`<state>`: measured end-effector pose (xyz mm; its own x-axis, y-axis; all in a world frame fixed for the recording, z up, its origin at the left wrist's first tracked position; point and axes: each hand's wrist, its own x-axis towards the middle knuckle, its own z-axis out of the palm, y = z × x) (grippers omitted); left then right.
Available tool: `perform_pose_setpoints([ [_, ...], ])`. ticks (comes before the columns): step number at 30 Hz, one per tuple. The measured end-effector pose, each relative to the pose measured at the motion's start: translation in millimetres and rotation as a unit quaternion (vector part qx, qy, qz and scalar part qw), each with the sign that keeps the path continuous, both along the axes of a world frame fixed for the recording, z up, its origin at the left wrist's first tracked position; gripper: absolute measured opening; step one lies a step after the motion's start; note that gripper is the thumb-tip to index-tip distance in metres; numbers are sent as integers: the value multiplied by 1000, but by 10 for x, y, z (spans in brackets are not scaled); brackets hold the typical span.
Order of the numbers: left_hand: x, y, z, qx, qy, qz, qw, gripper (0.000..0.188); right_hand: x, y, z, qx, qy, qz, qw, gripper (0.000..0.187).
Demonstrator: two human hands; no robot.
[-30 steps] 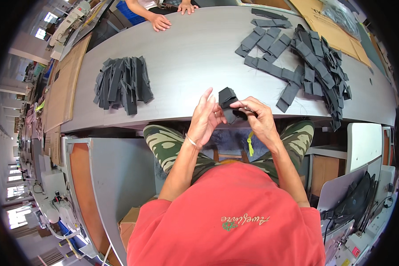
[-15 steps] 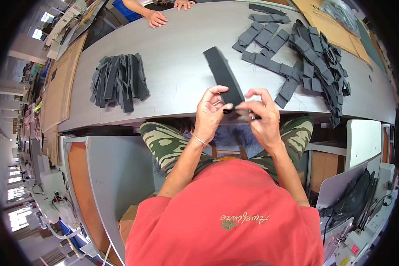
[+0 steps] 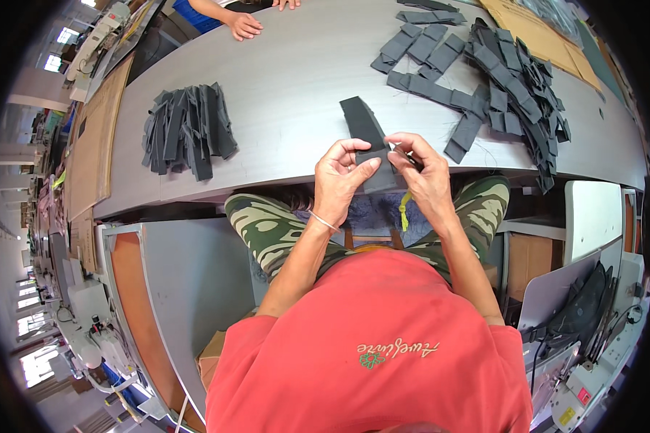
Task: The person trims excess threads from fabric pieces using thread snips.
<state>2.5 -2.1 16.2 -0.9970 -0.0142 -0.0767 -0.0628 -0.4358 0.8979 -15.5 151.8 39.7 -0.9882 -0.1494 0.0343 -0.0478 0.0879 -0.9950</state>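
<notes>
Above the table's near edge I hold a dark grey folded fabric strip (image 3: 362, 123). My left hand (image 3: 337, 177) pinches its middle between thumb and fingers; the far end points away from me, and the near end hangs down past my thumb. My right hand (image 3: 427, 177) is closed at the strip's right edge around small thread snips (image 3: 416, 160). Only their dark handle and a shiny tip show; the fingers hide the rest. A yellow cord (image 3: 404, 211) dangles below that hand.
On the grey table (image 3: 282, 108), a stack of dark fabric strips (image 3: 186, 130) lies left, and a tangled heap of joined pieces (image 3: 516, 94) lies right. Another person's hand (image 3: 244, 26) rests at the far edge. Cardboard (image 3: 545, 40) lies far right.
The strip has been drawn down toward me, its near end now hanging below my left thumb. My right hand has risen to its edge, and the yellow cord has come into sight.
</notes>
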Motion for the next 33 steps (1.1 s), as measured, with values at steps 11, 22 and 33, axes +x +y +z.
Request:
perform_pose_setpoints([
  [11,-5,-122,-1,-34,5,82,996,28,126,187,146,252,240,36,937,24],
  [22,27,-60,63,-9,5,93,996,27,230,22,-59,198,208,-18,958,24],
  [33,31,29,45,-61,76,71,993,26,270,120,-159,-182,-9,25,983,34],
])
